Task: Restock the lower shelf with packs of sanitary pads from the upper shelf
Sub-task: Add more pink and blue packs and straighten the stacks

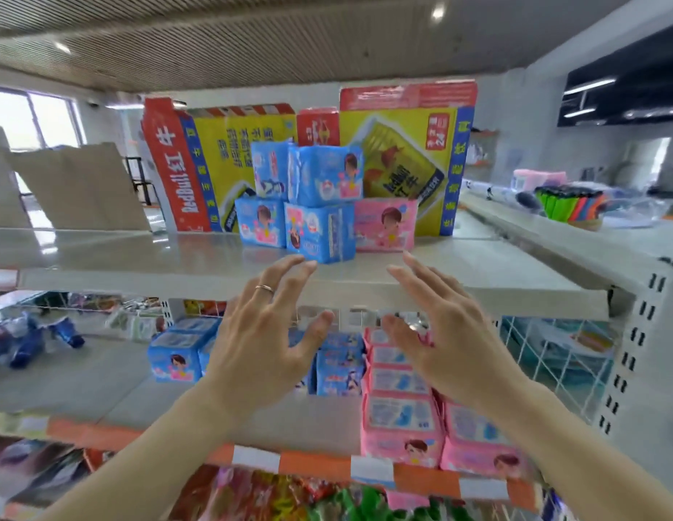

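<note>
On the upper shelf [139,253] stands a small pile of pad packs: a blue pack [320,233] at the front, a pink pack [385,225] to its right, another blue pack [260,221] to its left, and two blue packs [327,174] on top. My left hand [263,344] and my right hand [444,332] are raised in front of the shelf edge, fingers spread, holding nothing, fingertips just short of the front blue pack. On the lower shelf [102,381] sit rows of blue packs [173,361] and pink packs [400,419].
Large Red Bull cartons [214,171] stand behind the pile. A white wire divider [553,359] bounds the lower shelf on the right. Snack bags [290,498] fill the shelf below. Loose blue items [38,340] lie at the lower shelf's left.
</note>
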`<state>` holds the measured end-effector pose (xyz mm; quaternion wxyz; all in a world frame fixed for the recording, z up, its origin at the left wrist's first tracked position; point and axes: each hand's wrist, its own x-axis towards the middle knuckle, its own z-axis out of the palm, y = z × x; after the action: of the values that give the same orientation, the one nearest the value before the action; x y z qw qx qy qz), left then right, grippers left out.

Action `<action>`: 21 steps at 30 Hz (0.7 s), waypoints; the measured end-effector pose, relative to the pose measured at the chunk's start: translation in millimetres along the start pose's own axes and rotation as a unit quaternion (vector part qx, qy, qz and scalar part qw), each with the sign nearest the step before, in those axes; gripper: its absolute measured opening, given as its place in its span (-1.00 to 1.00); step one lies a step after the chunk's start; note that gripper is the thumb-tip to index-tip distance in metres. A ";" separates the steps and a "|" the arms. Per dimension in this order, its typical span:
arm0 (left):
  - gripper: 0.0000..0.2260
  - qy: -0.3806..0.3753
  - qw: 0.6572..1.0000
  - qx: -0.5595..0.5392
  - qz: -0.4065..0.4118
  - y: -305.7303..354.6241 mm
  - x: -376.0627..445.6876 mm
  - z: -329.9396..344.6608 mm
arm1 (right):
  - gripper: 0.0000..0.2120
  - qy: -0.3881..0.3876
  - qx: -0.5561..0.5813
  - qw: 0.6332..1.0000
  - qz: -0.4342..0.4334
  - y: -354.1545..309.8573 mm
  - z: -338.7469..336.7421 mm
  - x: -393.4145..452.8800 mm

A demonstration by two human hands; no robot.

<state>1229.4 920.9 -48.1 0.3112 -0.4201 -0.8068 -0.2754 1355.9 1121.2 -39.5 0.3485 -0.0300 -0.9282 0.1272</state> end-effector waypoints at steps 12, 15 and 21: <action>-0.31 0.015 0.998 -0.026 -0.063 -58.5 77.4 4.0 | -0.33 0.008 0.015 1.000 0.017 -0.6 19.3 122.4; -0.32 0.012 0.996 -0.054 -0.068 -71.0 116.7 10.5 | -0.33 0.019 0.000 0.999 0.042 3.8 27.4 153.4; -0.25 -0.001 0.994 -0.083 -0.068 -91.9 184.4 30.5 | -0.38 0.025 -0.016 0.995 0.095 13.8 42.2 206.5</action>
<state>1059.4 990.3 50.3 0.2547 -0.3886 -0.8083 -0.3616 1171.8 1155.3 58.4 0.3575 -0.1265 -0.9141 0.1437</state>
